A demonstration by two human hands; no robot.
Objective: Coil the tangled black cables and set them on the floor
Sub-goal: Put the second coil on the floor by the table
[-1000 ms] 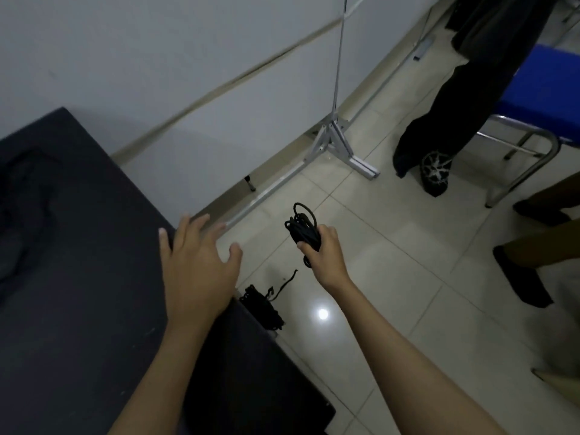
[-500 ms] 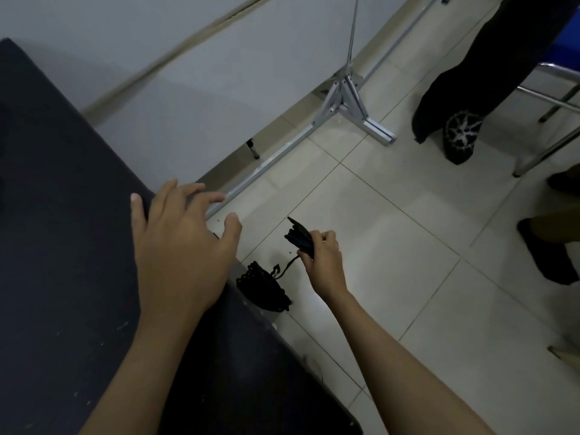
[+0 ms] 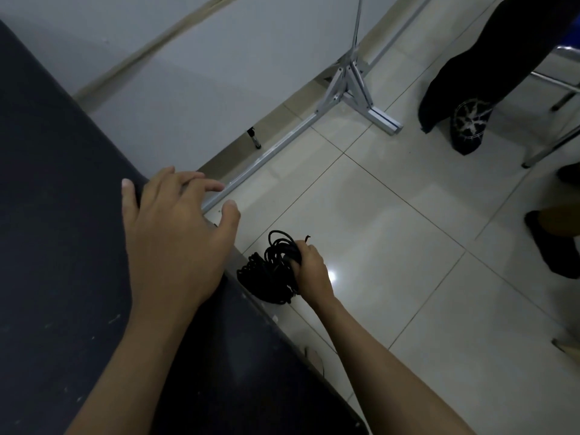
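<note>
My right hand [image 3: 310,270] grips a coiled black cable [image 3: 281,248] low over the tiled floor [image 3: 392,246], right beside the dark table's corner. A second bundle of black cable [image 3: 266,284] lies on the floor just under and left of that hand, and the held coil touches or overlaps it. My left hand [image 3: 175,240] hovers over the table's edge with its fingers spread and holds nothing.
The dark table [image 3: 62,246] fills the left side. A grey partition on a metal foot [image 3: 354,89] stands behind. At the right are a person's dark trouser leg and shoe [image 3: 467,124], a chair leg [image 3: 552,149] and another shoe [image 3: 558,246].
My right hand has dropped with the coil from mid-air down to the floor, onto the bundle lying by the table corner. My left hand stays spread above the table edge.
</note>
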